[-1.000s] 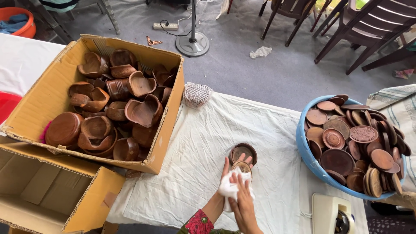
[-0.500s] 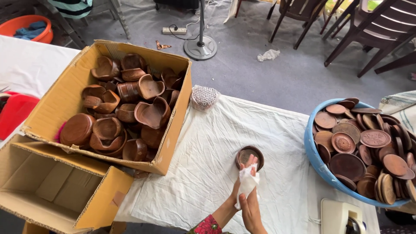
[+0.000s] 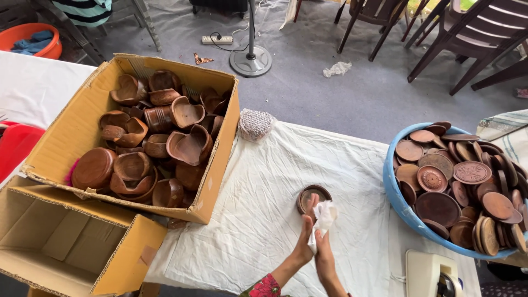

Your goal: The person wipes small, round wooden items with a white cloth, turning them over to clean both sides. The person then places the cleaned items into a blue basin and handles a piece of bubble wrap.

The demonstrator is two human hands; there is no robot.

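Observation:
A round brown wooden lid (image 3: pixel 309 193) is held over the white table cloth (image 3: pixel 264 192), tilted toward me. My left hand (image 3: pixel 303 242) grips the lid's lower edge, fingers reaching up its face. Pressed against that hand, my right hand (image 3: pixel 323 254) clutches a crumpled white cloth (image 3: pixel 324 215) that lies against the lid's right side. A red patterned sleeve (image 3: pixel 266 287) covers my left forearm.
A cardboard box (image 3: pixel 66 144) full of brown wooden bowls stands at the left, with an empty open carton (image 3: pixel 127 258) below it. A blue tub (image 3: pixel 397 199) heaped with round wooden lids sits at the right. A woven scrubber (image 3: pixel 255 124) lies at the table's far edge; chairs and a fan base stand beyond.
My hands have stayed together at the lid while the white cloth shifted slightly over its right side. The view has drifted a little, and nothing was let go.

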